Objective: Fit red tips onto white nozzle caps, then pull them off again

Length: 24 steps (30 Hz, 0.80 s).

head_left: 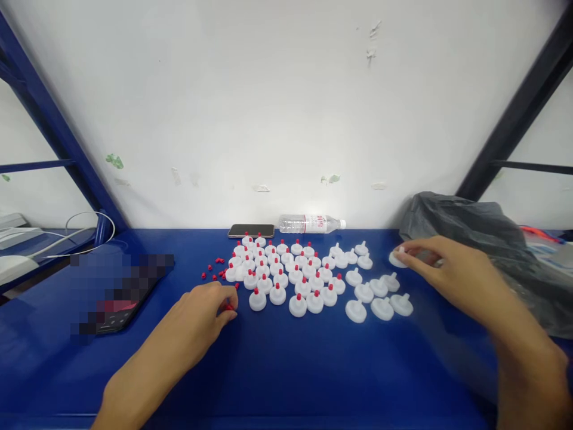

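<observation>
My left hand (210,310) is closed in a pinch, with a small red cap (230,307) between thumb and fingers. Beyond it lie several loose red caps (209,267). On the right, my right hand (430,257) grips a white round lid with a nozzle (396,259) by its spout. Between the hands stand many white nozzle lids topped with red caps (277,294). To their right are several white nozzle lids without red tips (356,310), some tilted.
A clear plastic bottle (308,224) lies along the wall beside a dark phone (251,230). Another phone (129,298), partly pixelated, rests on the left of the blue table (286,376). A black plastic bag (456,227) sits at right. White cables (89,239) are at far left.
</observation>
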Available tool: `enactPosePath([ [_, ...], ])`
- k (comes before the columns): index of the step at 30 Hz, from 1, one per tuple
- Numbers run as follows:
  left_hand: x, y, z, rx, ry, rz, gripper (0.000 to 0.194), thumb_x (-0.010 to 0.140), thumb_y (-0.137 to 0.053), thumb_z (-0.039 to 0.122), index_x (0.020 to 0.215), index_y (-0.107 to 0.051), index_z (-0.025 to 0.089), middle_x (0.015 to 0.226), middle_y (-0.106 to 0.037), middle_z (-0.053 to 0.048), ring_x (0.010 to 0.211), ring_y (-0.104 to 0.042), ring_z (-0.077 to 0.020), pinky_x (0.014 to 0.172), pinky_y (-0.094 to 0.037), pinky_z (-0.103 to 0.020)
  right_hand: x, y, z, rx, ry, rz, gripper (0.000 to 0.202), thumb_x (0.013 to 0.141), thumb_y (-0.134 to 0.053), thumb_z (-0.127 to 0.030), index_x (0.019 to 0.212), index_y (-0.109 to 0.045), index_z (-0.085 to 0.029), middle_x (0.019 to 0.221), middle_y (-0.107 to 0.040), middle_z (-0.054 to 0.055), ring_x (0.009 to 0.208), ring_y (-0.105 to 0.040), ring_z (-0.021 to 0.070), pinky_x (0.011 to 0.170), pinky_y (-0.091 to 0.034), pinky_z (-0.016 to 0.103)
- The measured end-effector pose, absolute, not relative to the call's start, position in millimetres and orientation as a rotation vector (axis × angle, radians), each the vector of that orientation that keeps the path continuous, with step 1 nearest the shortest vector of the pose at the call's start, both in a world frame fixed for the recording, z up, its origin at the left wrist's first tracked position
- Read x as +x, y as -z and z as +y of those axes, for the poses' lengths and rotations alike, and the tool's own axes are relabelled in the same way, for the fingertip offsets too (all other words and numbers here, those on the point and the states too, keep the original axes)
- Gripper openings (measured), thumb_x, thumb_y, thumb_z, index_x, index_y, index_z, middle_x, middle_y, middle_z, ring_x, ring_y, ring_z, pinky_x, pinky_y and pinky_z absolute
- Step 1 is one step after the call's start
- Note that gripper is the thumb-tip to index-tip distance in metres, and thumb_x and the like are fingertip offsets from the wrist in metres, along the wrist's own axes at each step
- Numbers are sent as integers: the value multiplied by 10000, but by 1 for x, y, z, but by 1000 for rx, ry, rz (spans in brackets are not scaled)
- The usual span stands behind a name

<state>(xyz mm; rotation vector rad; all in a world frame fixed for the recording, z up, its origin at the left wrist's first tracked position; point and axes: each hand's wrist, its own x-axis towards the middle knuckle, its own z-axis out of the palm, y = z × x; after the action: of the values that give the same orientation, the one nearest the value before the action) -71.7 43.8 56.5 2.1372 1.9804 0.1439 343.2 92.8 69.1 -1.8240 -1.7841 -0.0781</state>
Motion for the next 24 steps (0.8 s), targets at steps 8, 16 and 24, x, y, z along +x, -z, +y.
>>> enactPosePath([
  [8,-72,-53,68,2177,-70,2034,183,940,-514,193,946,-696,216,915,-723,-58,852,-658,-243,695,-379,-293,359,-54,101,-2012,18,-1823,215,875,-588,-315,937,-783,-247,903,-808,42,877,-744,296,760,-486,378],
  [16,-71,-56,68,2169,-25,2109,267,952,-469,206,1117,-678,179,997,-721,-108,900,-673,-279,732,-414,-323,368,-25,111,-1826,-76,-2026,369,916,-496,-279,1143,-770,-182,1135,-791,96,1030,-749,309,892,-563,407],
  [24,-81,-37,70,2240,-170,2104,254,960,-466,310,1117,-649,230,1023,-704,-94,913,-679,-296,727,-419,-353,343,-52,98,-1688,34,-1894,340,954,-472,-338,1169,-718,-241,1059,-797,62,983,-750,305,867,-560,433],
])
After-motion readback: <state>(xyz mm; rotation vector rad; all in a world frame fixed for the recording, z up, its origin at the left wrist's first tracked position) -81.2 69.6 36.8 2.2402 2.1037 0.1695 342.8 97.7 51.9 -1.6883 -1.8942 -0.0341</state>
